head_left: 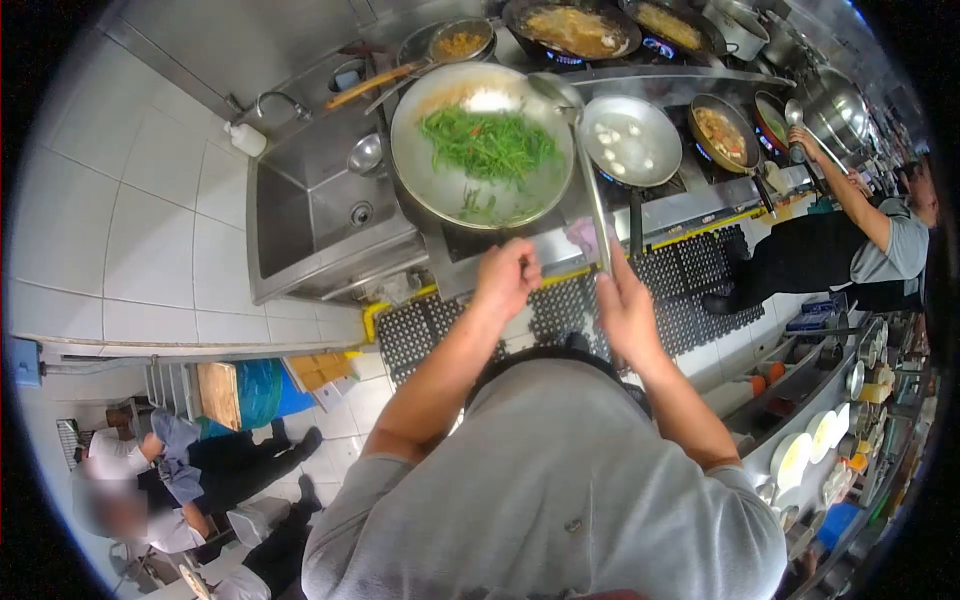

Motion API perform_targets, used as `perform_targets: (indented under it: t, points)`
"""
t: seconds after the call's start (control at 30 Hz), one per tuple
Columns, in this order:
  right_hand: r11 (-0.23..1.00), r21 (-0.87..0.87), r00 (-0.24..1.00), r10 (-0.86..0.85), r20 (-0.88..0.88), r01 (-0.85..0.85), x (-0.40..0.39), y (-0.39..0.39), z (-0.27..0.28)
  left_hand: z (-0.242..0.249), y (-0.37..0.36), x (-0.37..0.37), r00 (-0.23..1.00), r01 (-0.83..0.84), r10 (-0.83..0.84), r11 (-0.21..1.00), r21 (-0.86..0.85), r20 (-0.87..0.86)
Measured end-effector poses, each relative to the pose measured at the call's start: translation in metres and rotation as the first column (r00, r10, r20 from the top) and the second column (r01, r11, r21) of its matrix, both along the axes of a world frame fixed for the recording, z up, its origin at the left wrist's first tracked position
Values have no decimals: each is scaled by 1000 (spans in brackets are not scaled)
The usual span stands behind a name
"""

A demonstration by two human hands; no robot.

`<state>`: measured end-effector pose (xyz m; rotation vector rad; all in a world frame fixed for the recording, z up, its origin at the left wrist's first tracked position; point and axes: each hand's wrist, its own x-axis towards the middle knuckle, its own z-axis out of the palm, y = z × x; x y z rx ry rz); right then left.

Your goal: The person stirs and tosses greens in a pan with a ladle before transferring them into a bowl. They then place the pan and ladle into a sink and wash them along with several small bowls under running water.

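Observation:
A large wok point(415, 180) on the range holds a heap of green leafy vegetables point(490, 145) with a few red bits. My right hand point(628, 310) is wrapped round the long metal handle of a wok ladle point(590, 180), whose head rests over the wok's right rim. My left hand point(510, 278) is curled closed just in front of the wok's near edge; whatever lies inside the fingers, if anything, is hidden. To the right of the wok, a smaller pan point(650, 160) contains white pieces in liquid. A purple cloth point(582, 236) lies at the range's front, beside the ladle handle.
A steel sink point(285, 215) adjoins the range on the left. Behind are a strainer point(462, 40) and woks of frying food point(575, 32). Another pan point(720, 135) stands farther right, near a co-worker point(885, 235) using a ladle. Other people point(170, 470) are behind at left.

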<state>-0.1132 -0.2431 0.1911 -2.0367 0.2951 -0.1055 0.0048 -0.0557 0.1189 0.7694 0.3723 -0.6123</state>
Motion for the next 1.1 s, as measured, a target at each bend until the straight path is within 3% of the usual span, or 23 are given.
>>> perform_targets:
  t: [0.07, 0.1, 0.13, 0.17, 0.2, 0.23, 0.27, 0.33, 0.4, 0.43, 0.47, 0.5, 0.6, 0.63, 0.67, 0.73, 0.77, 0.83, 0.93, 1.0, 1.07, 1.1]
  points:
    - [933, 361, 999, -6, -39, 19, 13, 21, 15, 11, -16, -9, 991, -113, 105, 990, 84, 87]
    - [828, 560, 993, 75, -94, -9, 17, 27, 25, 8, -24, -9, 984, -159, 154, 985, 62, 85]
    - [830, 558, 993, 80, -90, -17, 19, 28, 35, 3, -25, -8, 983, -165, 160, 985, 58, 89]
    - [593, 802, 980, 111, -167, 70, 20, 28, 44, -2, -26, -8, 988, -137, 131, 988, 75, 81]
    - [290, 940, 958, 166, -233, 178, 19, 28, 50, -9, -26, -11, 992, -109, 103, 990, 90, 69]
    - [248, 952, 956, 186, -229, 180, 18, 26, 54, -13, -21, -13, 995, -98, 96, 994, 49, 34]
    - [249, 950, 953, 186, -240, 190, 16, 24, 53, -24, -14, -12, 995, -97, 96, 994, 49, 23]
    - [681, 731, 939, 223, -261, 42, 7, 20, 48, -49, 4, -12, 978, -41, -6, 975, -220, -208]
    - [959, 214, 933, 240, -267, -185, -4, 7, 53, -49, 14, -21, 951, -25, -54, 968, -250, -305]
    - [957, -64, 948, 269, -168, -283, -12, -9, 39, -45, 16, -28, 942, -16, -67, 970, -243, -329]
    - [879, -344, 943, 325, -76, -331, -18, -21, 27, -43, 17, -32, 934, -4, -82, 972, -237, -349]
    - [880, -307, 915, 275, -296, -364, -23, -19, 65, -46, 20, -33, 940, -2, -84, 968, -251, -330]
    - [829, -290, 864, 387, -322, -479, -43, -46, 86, -45, 25, -21, 912, 56, -186, 940, -337, -366]
    - [798, -336, 866, 455, -206, -499, -50, -53, 85, -42, 25, -15, 912, 52, -182, 940, -337, -367]
    - [797, -336, 865, 457, -206, -501, -51, -56, 87, -37, 24, -9, 925, 66, -176, 947, -315, -338]
    - [745, -349, 800, 401, -447, -569, -47, -54, 100, -17, 22, -5, 934, 88, -180, 953, -290, -309]
    - [751, -342, 800, 396, -450, -564, -43, -53, 89, -1, 22, -6, 952, 109, -178, 957, -270, -248]
    - [696, -575, 901, 375, -219, -430, -32, -50, 55, 8, 23, -14, 977, 153, -179, 966, -207, -114]
    - [718, -593, 926, 352, -140, -363, -21, -44, 54, 2, 27, -58, 980, 180, -195, 950, -256, -36]
    - [755, -542, 926, 344, -154, -370, -26, -45, 70, 9, 24, -69, 974, 138, -173, 964, -227, -143]
    - [852, -348, 920, 367, -136, -391, -42, -50, 78, -6, 23, -54, 972, 180, -216, 938, -298, -92]
    - [883, -274, 925, 355, -136, -380, -47, -48, 85, -12, 19, -38, 968, 117, -176, 947, -299, -177]
